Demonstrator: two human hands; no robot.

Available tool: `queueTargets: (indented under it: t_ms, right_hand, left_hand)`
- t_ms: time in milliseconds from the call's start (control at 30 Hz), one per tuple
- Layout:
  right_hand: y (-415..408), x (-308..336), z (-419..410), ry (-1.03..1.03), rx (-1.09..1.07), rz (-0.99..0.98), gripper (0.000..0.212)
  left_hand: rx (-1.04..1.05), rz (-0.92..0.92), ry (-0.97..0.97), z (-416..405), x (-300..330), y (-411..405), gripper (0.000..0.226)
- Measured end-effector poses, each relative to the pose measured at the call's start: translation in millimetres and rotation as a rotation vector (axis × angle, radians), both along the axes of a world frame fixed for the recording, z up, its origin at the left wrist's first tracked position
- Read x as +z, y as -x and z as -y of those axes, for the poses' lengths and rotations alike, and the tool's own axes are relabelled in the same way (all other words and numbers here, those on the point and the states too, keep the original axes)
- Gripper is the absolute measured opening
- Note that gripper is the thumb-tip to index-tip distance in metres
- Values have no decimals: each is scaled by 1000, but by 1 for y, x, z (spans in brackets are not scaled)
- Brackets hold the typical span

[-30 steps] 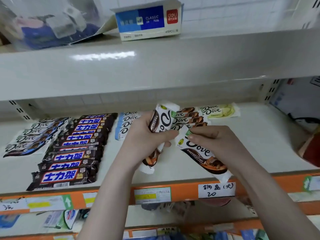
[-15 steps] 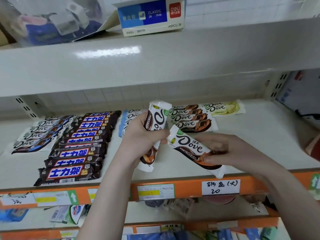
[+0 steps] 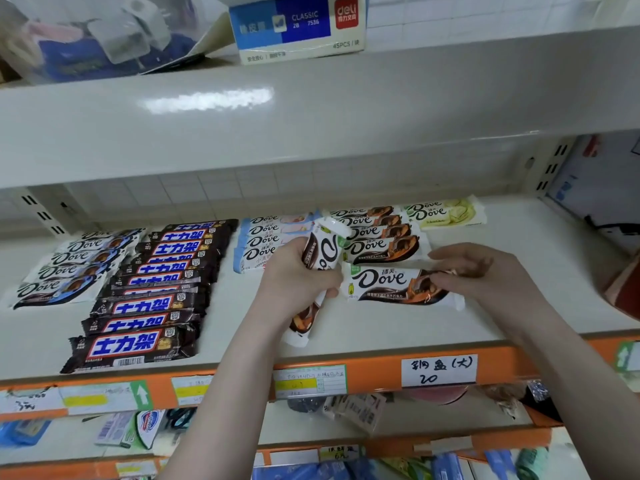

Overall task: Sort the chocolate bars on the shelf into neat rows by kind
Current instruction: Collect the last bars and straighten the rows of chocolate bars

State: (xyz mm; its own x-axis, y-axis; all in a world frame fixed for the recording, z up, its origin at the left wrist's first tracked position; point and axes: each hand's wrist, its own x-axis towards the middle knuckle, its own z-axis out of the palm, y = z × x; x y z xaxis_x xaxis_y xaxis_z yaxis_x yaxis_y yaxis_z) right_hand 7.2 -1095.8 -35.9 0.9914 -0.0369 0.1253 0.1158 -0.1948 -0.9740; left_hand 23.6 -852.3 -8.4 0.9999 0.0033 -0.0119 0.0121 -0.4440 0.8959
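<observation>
My left hand (image 3: 298,275) grips an upright white and brown Dove bar (image 3: 320,258) above the shelf (image 3: 381,327). My right hand (image 3: 485,271) holds the right end of another brown Dove bar (image 3: 384,284), which lies flat and level just in front of the row of brown Dove bars (image 3: 377,233). A row of dark Snickers bars (image 3: 152,292) runs down the left part. Blue Dove bars (image 3: 69,268) lie at the far left, light blue Dove bars (image 3: 263,237) in the middle back, and pale green Dove bars (image 3: 446,213) at the back right.
An upper shelf (image 3: 311,109) hangs low over the bars and carries a blue box (image 3: 298,26). The shelf's orange front edge (image 3: 374,372) bears price labels. A reddish object (image 3: 623,285) stands at the right end. More goods sit on the shelf below.
My right hand has turned its Dove bar from a slant to level and brought it down in front of the brown Dove row. My left hand still holds its bar upright.
</observation>
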Motion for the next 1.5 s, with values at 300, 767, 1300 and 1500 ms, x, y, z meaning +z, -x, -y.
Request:
queueTargets:
  t_ms: [300,767,1300,1500]
  right_hand:
    - [-49,-5,1,282,-137,76,21]
    - [-65,-17,-5,389,-161,119,19]
    - [-32,1,-25,369,-171,167,9]
    - [-5,6,-58,180,18,111,13]
  left_hand:
    - [32,6,-265,25,-18,-41,19]
    - [75,31,-385,24,-20,-54,25]
    - [-65,-45,609,11,-1,-20,12]
    - [-82,-98,979,15,8,-6,8]
